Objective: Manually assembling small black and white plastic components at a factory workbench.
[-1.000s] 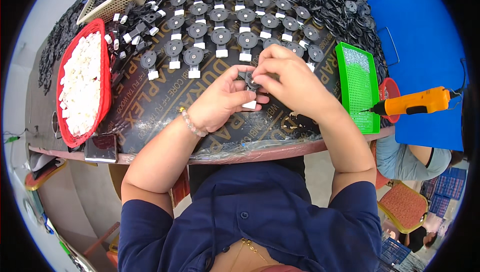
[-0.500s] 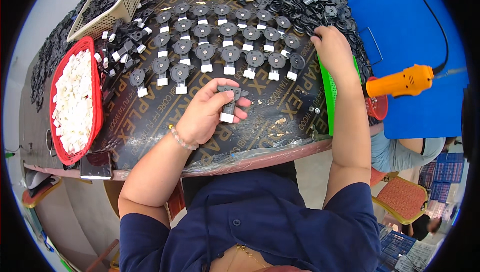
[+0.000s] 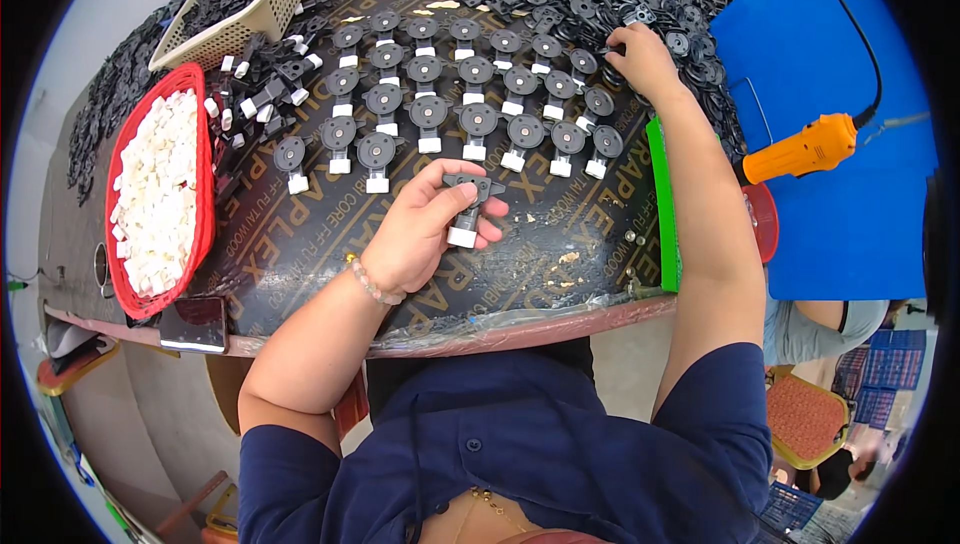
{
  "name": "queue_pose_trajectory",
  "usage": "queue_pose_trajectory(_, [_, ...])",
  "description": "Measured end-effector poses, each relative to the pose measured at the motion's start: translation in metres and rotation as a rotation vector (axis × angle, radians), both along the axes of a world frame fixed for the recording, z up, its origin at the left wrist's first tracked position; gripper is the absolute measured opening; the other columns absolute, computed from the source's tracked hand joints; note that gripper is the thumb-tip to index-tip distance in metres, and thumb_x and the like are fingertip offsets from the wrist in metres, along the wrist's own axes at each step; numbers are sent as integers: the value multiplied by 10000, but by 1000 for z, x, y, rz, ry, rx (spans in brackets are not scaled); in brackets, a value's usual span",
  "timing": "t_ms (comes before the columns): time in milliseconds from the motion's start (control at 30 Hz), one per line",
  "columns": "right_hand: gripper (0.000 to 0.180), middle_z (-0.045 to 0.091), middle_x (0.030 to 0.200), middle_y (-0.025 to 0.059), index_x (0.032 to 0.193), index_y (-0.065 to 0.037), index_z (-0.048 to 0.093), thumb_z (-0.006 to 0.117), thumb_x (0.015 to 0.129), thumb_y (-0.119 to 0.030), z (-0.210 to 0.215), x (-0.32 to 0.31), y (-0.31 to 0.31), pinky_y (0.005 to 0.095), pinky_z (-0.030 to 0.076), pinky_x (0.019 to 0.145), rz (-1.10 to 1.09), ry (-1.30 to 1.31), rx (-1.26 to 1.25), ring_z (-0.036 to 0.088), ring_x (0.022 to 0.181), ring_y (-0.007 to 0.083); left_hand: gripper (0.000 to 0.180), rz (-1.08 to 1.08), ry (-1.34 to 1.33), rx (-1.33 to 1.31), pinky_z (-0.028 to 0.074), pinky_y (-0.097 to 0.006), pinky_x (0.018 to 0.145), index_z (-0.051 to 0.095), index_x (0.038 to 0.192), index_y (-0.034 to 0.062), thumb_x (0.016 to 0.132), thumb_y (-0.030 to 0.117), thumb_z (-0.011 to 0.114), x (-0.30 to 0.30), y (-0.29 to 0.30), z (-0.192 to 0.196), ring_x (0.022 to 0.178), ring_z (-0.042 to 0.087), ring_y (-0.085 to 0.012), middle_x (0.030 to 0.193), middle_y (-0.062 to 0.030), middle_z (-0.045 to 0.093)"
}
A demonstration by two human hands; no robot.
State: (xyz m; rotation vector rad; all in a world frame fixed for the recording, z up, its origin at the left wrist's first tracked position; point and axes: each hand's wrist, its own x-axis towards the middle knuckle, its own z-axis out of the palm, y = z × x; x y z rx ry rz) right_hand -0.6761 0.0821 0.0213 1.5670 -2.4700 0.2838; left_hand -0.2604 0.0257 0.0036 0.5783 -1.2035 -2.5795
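My left hand [image 3: 420,234] is closed round a small black plastic bracket [image 3: 464,212] with a white block at its lower end, the thumb pressed on its face. Out at the far right, my right hand [image 3: 648,64] has its fingertips drawn together at the edge of a heap of black round plastic discs [image 3: 600,4]; what they pinch is hidden. Between the hands and the heap, several assembled pieces [image 3: 427,114], each a black disc on a bracket with a white end, lie in rows on the dark printed tabletop [image 3: 400,274].
At left stand a red basket [image 3: 208,194] of white blocks and a beige basket [image 3: 255,4] among black parts. A phone [image 3: 195,326] lies at the front edge. On the right are a green tray [image 3: 662,204], a red bowl [image 3: 765,224], an orange electric screwdriver [image 3: 805,147] and a blue board [image 3: 840,234].
My right hand has shifted slightly left and farther along the disc heap. My left hand keeps hold of the bracket in nearly the same place. The whole view has moved a little.
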Motion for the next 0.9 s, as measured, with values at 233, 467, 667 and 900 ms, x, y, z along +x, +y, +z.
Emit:
queue_pose_trajectory(233, [207,734,929,158,975,-60,761,758,830,-207,15,-16,2,389,549,821,-62,-109,-178,710,886,312,295,1,39,61,591,-344,748,515,1291,45,1041,199,534,2,-3,2,886,711,-248,1081,-197,684])
queue_pose_trajectory(467, [275,745,857,127,923,-28,746,779,847,-290,29,-65,21,369,549,708,-413,39,-380,712,776,273,318,-35,47,55,582,-361,805,511,1313,52,1034,201,535,2,0,5,929,702,-259,1123,-210,670])
queue_pose_trajectory(667, [327,705,990,63,1239,11,636,702,944,-113,45,-2,14,261,532,675,-194,-1096,-725,672,826,148,359,60,137,110,567,-434,916,440,1385,12,1060,152,381,1,-2,8,1051,683,-318,1253,-252,623])
queue_pose_trajectory(900, [215,661,985,22,1142,-42,588,641,933,-39,60,163,38,232,514,695,227,-1265,-291,630,834,91,373,115,153,102,565,-434,950,425,1422,30,1067,143,428,-1,-4,8,1102,668,-323,1275,-247,609])
